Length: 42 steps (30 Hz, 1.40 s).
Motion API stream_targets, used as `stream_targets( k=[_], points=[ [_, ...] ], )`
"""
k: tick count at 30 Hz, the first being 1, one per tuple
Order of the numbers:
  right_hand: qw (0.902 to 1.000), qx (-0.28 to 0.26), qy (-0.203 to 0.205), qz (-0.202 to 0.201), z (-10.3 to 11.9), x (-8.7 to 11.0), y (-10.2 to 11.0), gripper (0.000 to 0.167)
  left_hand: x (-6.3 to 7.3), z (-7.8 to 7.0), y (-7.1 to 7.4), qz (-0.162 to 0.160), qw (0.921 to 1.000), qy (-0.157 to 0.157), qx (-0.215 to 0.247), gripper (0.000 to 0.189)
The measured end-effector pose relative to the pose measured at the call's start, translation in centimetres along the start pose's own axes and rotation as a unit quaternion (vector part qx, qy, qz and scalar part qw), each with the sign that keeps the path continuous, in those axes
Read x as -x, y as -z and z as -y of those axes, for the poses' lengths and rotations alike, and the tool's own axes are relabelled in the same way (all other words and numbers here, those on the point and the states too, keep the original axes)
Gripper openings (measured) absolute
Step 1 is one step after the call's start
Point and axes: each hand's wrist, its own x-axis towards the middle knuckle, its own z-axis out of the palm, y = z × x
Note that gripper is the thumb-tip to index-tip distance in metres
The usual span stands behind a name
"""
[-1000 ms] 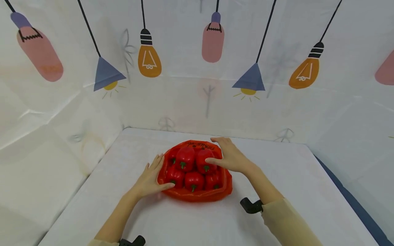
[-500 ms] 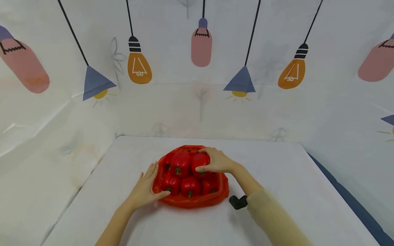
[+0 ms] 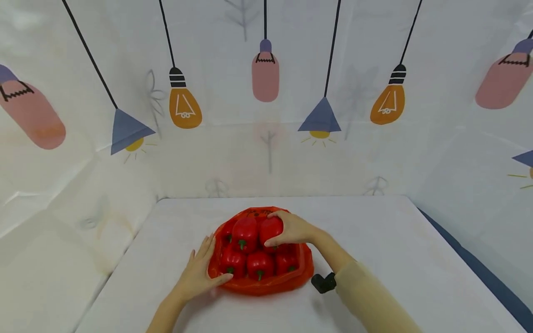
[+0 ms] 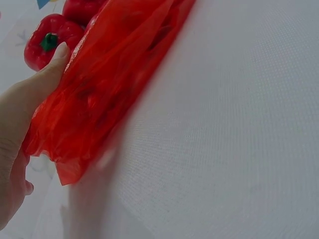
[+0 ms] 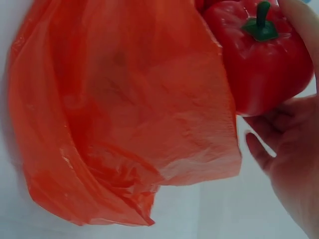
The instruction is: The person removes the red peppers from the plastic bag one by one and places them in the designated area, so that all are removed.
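In the head view, a red plastic bag [image 3: 260, 290] with its mouth spread wide stands on the white table, filled with several red bell peppers with green stems. My right hand [image 3: 294, 228] grips the upper right bell pepper [image 3: 271, 228], thumb in front and fingers over its far side. The right wrist view shows that bell pepper [image 5: 259, 55] close up, beside the bag's rim. My left hand [image 3: 199, 272] rests against the bag's left side, fingers fairly straight and the thumb over the front rim. In the left wrist view its thumb lies near another bell pepper [image 4: 54, 42].
The white table [image 3: 358, 231] runs back to a pale cloth wall [image 3: 233, 152] printed with hanging lamps. A dark blue strip [image 3: 470, 256] shows along the table's right edge. A black wrist mount [image 3: 323, 283] sticks out from the right sleeve.
My right hand has moved from a spread pose at the bag's right side onto the upper right bell pepper and closed round it. The left hand stays at the bag's side. The head view has shifted.
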Motion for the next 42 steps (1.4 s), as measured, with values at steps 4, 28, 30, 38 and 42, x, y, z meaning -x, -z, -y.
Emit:
stream_targets(
  k=[4,28,30,38,42],
  points=[
    [0.9992,-0.013,0.015,-0.033,0.0,0.3,-0.3,0.079,0.6,-0.1,-0.5,-0.006,0.9999,0.006,0.008,0.108],
    [0.954,0.049,0.199,-0.219,3.0,2.6,5.6,0.092,1.0,0.0,-1.7,-0.006,0.9995,0.011,0.028,0.108],
    [0.9499,0.048,0.206,-0.23,3.2,2.6,6.4,0.093,0.7,0.1,-1.5,-0.006,0.9996,0.007,0.027,0.107],
    [0.9295,0.072,0.248,-0.264,3.7,2.4,8.2,0.092,0.3,0.5,-0.7,0.0,0.9997,0.003,0.022,0.107],
    [0.922,0.08,0.27,-0.266,4.0,2.2,8.7,0.091,0.8,0.7,-0.6,0.003,0.9998,0.013,0.017,0.108]
  ],
)
